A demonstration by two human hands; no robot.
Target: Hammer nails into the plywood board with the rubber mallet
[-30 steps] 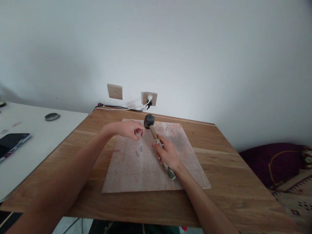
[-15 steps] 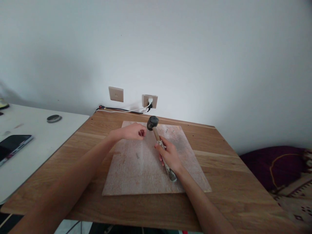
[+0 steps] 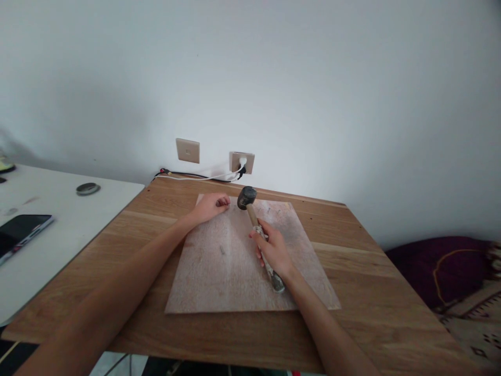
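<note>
My right hand [image 3: 272, 248] is wrapped round the worn, paint-flecked handle of a mallet [image 3: 246, 198], its dark head pointing away from me over the board. Near the far left part of the pale wooden board [image 3: 203, 287] is my left hand [image 3: 213, 206]. Its fingers are curled together close to the mallet head, not touching it; whatever they pinch is too small to make out. A small nail [image 3: 222, 250] shows on the board between my arms. More small nails [image 3: 278, 211] are visible beyond my right hand.
The board lies on a wooden table [image 3: 352, 292] against the wall. Cables run from a wall socket [image 3: 241, 162] along the table's back edge. A white table [image 3: 58, 250] at left bears a phone [image 3: 23, 232] and a round lid [image 3: 88, 189]. Purple fabric [image 3: 438, 266] lies at right.
My left hand has moved slightly left and turned, its fingers now tipped toward the far edge of the board. The right hand and mallet stay nearly where they were.
</note>
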